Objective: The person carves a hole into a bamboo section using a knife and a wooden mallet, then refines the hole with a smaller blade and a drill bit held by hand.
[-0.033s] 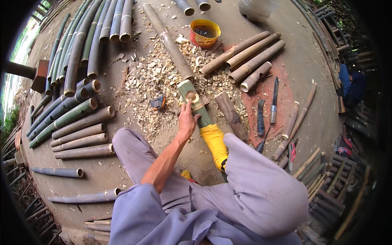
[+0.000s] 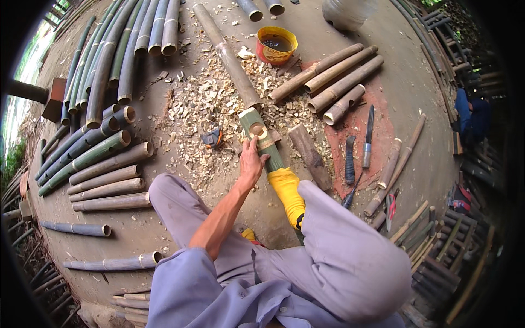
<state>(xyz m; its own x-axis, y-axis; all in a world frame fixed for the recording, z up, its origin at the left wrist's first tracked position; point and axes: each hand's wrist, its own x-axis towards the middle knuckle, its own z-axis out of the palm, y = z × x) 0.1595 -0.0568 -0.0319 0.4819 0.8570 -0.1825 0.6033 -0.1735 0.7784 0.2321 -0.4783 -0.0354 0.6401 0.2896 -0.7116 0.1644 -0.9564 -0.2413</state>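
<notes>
My left hand [image 2: 252,163] rests against a green bamboo tube [image 2: 268,148], its fingers stretched out and its thumb apart. The fingertips touch the tube just below a rounded, pale-rimmed cut [image 2: 257,130]. Lower down, a yellow covering [image 2: 286,191] with a black lower edge lies over the tube by my right trouser hem; it may be a sock on my foot. My right hand is out of view. A long brown bamboo pole [image 2: 236,68] lies beyond the green tube's far end.
Pale wood chips [image 2: 202,104] cover the ground. A knife [image 2: 368,134] and a dark curved tool [image 2: 349,158] lie right, near a tape measure-like orange-black object [image 2: 212,138] further left. Bamboo lengths [image 2: 112,174] are at left; a yellow-red bucket [image 2: 275,52] holds dark liquid.
</notes>
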